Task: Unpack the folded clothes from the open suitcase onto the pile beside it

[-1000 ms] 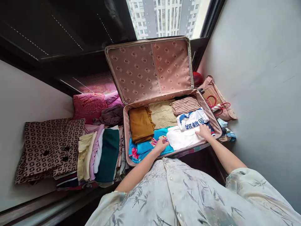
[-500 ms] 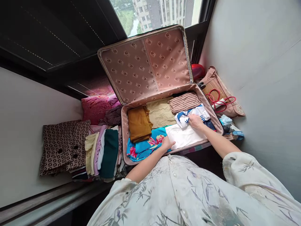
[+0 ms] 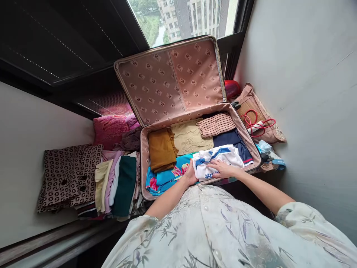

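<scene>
Head view shows both hands down in the suitcase [image 3: 145, 163], working on a white shirt with blue trim [image 3: 220, 158] that lies at the near right corner of the case, on top of the other clothes. The left hand [image 3: 190, 174] sits at the shirt's left edge, fingers curled against the fold; whether it pinches the cloth or only steadies it, I cannot tell. The right hand [image 3: 223, 169] lies flat and spread on the shirt's near edge, pressing rather than gripping.

Just left of the shirt is a turquoise floral cloth [image 3: 164, 176], and beyond that a mustard piece [image 3: 161, 149] and a beige one [image 3: 189, 137]. A striped top [image 3: 216, 124] lies at the far right, with a navy garment [image 3: 232, 143] touching the shirt's far side. The lid [image 3: 173, 78] stands open against the window. A stack of folded clothes [image 3: 117, 182] waits just outside the case on the left, and a bag with red handles [image 3: 259, 119] on the right.

To my eye the shirt is light, soft and limp, with no stiffness of its own; it looks a bit smooth, like sportswear, so folds would likely slide open if let go. It isn't fragile. Best held by both side edges of the fold, or pressed flat with open palms, so that it keeps its shape and doesn't drag the layers beneath it.
</scene>
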Demonstrator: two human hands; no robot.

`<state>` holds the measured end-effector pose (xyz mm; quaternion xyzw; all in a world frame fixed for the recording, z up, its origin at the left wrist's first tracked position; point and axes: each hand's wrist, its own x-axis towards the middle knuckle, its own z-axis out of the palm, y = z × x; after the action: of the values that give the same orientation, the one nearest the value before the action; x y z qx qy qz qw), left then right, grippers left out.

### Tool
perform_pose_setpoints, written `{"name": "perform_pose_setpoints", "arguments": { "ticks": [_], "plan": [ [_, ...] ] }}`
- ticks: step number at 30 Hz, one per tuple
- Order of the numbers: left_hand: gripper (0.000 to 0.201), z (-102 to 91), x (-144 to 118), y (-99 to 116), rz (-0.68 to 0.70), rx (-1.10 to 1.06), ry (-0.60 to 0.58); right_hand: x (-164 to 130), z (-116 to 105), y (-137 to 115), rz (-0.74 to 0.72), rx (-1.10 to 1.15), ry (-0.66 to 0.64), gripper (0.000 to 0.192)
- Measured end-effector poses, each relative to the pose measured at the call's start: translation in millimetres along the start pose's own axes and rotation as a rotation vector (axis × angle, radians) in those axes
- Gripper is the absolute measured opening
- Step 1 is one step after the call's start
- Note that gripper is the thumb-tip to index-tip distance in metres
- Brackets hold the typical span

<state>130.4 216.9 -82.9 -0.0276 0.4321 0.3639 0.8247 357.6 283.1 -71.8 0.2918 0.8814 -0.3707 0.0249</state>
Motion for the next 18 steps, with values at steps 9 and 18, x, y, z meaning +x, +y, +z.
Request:
{"name": "perform_pose_setpoints", "arguments": {
  "ticks": [9,18],
  "plan": [
    [0.038,-4.3,20.5,-10.7,0.047,0.162,0.390,66.7,-74.7,54.8,0.361,-0.312,0.372,0.067],
    [0.027,-9.1,7.1,-11.6,0.055,0.101,0.353,127.5,-107.7,85.5,0.389,-0.394,0.337,0.069]
  ]
}}
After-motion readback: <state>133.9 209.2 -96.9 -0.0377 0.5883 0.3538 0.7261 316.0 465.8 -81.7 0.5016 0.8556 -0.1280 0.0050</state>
